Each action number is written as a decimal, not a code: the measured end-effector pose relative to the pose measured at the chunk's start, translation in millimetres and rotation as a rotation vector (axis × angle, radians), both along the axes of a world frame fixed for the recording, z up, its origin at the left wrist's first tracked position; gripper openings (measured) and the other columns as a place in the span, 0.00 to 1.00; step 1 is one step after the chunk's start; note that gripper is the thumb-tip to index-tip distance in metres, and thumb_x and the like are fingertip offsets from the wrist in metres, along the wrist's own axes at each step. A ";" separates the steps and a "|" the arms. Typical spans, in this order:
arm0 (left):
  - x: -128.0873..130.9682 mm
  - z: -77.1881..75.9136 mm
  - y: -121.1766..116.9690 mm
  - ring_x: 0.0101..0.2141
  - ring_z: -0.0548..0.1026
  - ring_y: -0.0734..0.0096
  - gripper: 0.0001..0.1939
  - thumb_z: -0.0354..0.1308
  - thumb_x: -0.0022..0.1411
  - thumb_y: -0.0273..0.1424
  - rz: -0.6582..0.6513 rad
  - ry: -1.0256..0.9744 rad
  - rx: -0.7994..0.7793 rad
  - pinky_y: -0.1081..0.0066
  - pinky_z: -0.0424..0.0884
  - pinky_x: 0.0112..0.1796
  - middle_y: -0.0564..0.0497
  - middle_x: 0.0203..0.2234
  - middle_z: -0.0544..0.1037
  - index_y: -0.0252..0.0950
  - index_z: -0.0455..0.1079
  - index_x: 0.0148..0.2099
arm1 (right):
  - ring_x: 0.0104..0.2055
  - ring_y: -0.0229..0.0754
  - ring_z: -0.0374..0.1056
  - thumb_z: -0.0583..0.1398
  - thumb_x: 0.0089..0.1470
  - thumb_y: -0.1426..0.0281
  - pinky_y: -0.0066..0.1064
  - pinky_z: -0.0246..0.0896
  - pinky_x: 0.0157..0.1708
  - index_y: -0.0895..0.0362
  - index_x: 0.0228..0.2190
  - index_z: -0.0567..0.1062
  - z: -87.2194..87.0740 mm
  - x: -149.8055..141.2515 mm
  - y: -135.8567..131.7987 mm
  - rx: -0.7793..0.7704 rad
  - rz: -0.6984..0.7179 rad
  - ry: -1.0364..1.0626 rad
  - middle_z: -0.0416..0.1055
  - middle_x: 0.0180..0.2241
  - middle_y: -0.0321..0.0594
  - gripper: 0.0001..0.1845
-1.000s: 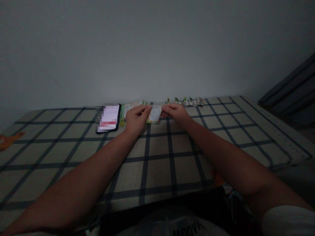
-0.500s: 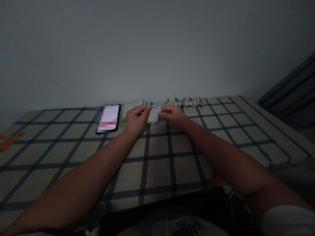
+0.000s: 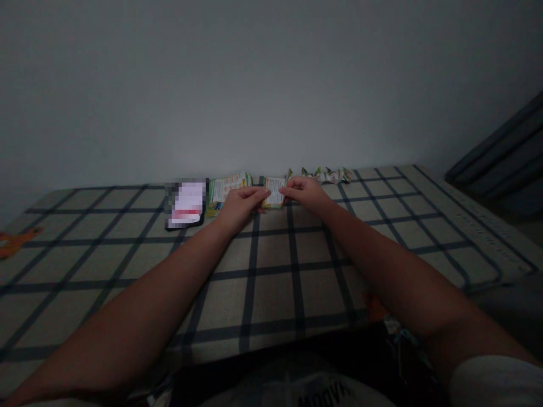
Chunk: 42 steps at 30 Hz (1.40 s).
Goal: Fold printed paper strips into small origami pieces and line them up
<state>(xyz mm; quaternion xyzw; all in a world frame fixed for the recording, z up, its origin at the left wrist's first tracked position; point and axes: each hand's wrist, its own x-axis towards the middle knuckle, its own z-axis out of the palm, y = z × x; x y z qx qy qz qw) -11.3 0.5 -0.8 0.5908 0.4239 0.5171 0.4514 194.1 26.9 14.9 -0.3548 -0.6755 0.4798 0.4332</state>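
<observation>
Pinching the left edge of a small printed packet (image 3: 275, 192), the left hand (image 3: 242, 204) has its thumb and fingers closed together. The right hand (image 3: 306, 193) grips the opposite edge the same way, thumb and fingertips meeting at the packet's right side. The packet sits between the two hands, toward the far side of a cloth-covered worktop (image 3: 271, 254) — its face pale with rows of small lettering, with some green and yellow along its borders. Whether it touches the cloth underneath is hard to tell.

Just left of it, partly behind the left hand, lie larger green printed wrappers (image 3: 223, 185) with a white panel of text. A phone (image 3: 186, 203) with a lit, partly blurred screen and a dark edge lies beside them, farther left. On the far side to the right, behind the right hand, a row of crumpled wrappers (image 3: 333, 176) lies close to a plain grey wall (image 3: 271, 85).

The worktop's cloth is pale, crossed by dark stripes, with lettering along its right end. An orange shape (image 3: 19, 242) shows at the left edge; its nature is unclear. Dark ridged fabric (image 3: 504, 141) slants at the far right, and a pale sleeve (image 3: 492, 379) shows at the near right.
</observation>
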 end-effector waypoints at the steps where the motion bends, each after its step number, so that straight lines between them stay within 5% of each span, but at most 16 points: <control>1: -0.3 0.1 -1.0 0.23 0.72 0.74 0.20 0.69 0.52 0.48 -0.010 0.065 0.002 0.73 0.67 0.25 0.50 0.24 0.79 0.35 0.80 0.33 | 0.27 0.35 0.68 0.69 0.46 0.60 0.28 0.64 0.31 0.57 0.22 0.69 0.0 0.2 0.1 -0.002 0.001 0.016 0.72 0.23 0.35 0.17; 10: 1.2 9.8 -7.9 0.23 0.67 0.74 0.17 0.64 0.58 0.44 0.160 0.307 0.219 0.72 0.61 0.26 0.54 0.19 0.73 0.35 0.76 0.28 | 0.30 0.35 0.71 0.71 0.42 0.56 0.29 0.71 0.35 0.58 0.29 0.78 -4.4 -4.4 1.0 -0.158 0.051 0.155 0.76 0.26 0.36 0.19; 15: 2.2 12.1 -10.5 0.23 0.66 0.73 0.16 0.63 0.59 0.42 0.212 0.388 0.310 0.71 0.59 0.26 0.55 0.18 0.71 0.36 0.76 0.27 | 0.29 0.36 0.71 0.70 0.45 0.60 0.30 0.71 0.35 0.59 0.28 0.77 -4.3 -1.6 3.0 -0.126 0.058 0.059 0.75 0.26 0.37 0.16; 21: 3.8 12.1 -10.9 0.24 0.67 0.72 0.17 0.62 0.60 0.43 0.222 0.403 0.285 0.71 0.58 0.26 0.55 0.18 0.71 0.36 0.76 0.27 | 0.28 0.36 0.70 0.66 0.52 0.63 0.29 0.68 0.33 0.58 0.26 0.74 -2.8 -3.9 3.6 0.043 -0.037 -0.078 0.73 0.24 0.36 0.12; 27: 1.7 14.8 -11.9 0.22 0.65 0.73 0.18 0.61 0.60 0.44 0.247 0.399 0.288 0.71 0.58 0.26 0.55 0.17 0.69 0.36 0.74 0.25 | 0.32 0.37 0.74 0.67 0.50 0.66 0.30 0.72 0.38 0.58 0.30 0.77 -8.1 -4.5 5.3 -0.123 0.091 0.022 0.76 0.28 0.37 0.08; 34: 1.5 10.9 -9.4 0.23 0.67 0.72 0.19 0.61 0.60 0.46 0.242 0.384 0.284 0.71 0.59 0.26 0.54 0.18 0.72 0.37 0.75 0.26 | 0.29 0.36 0.72 0.68 0.50 0.67 0.29 0.72 0.35 0.58 0.26 0.73 -2.8 -4.3 3.5 -0.054 0.037 -0.029 0.75 0.25 0.36 0.10; 42: 1.9 14.0 -11.9 0.23 0.67 0.72 0.18 0.62 0.60 0.45 0.260 0.338 0.259 0.70 0.59 0.26 0.55 0.17 0.71 0.37 0.74 0.26 | 0.31 0.35 0.73 0.69 0.45 0.73 0.29 0.73 0.38 0.57 0.29 0.76 -3.6 -4.9 2.4 -0.190 0.077 0.081 0.75 0.26 0.35 0.08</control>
